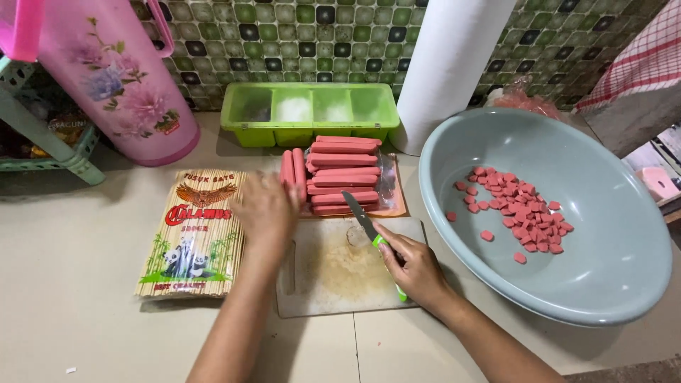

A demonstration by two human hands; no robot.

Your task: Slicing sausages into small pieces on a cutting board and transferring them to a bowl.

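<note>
A pink flowered jug (120,85) stands at the back left beside a pale green rack (50,145). A packet of bamboo skewers (191,234) lies flat on the counter. Against the tiled wall (298,35) sits a green four-compartment container (308,110), with a white paper roll (450,67) just beside it, and a red checked cloth (638,60) hangs at far right

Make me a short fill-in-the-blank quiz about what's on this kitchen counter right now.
1. The right hand holds a ____ with a green handle.
2. The left hand reaches toward the pile of whole pink ____.
3. The cut pieces lie inside the grey ____.
4. The cutting board lies between the bowl and a packet of bamboo ____.

Missing words: knife; sausages; bowl; skewers
</note>
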